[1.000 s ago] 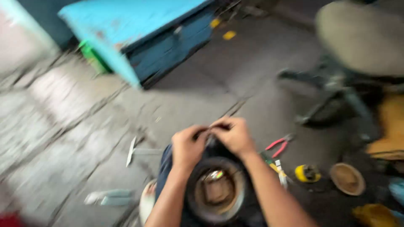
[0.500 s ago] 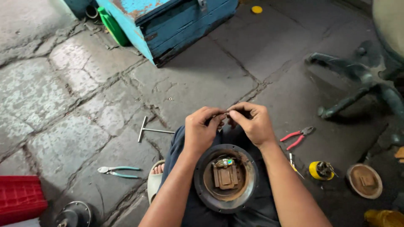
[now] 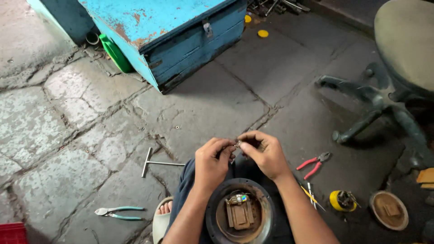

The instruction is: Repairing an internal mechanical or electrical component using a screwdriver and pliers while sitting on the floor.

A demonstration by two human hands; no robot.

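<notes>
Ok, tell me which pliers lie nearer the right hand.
The red-handled pliers, on the floor just beside the right hand; the teal-handled pliers lie far off left.

Bare forearms, dark trousers (image 3: 187, 180), pale sandal (image 3: 159, 223)

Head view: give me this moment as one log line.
left hand: pinching small metal part | right hand: pinching same part | round metal housing: in lap | red pliers: on floor
</notes>
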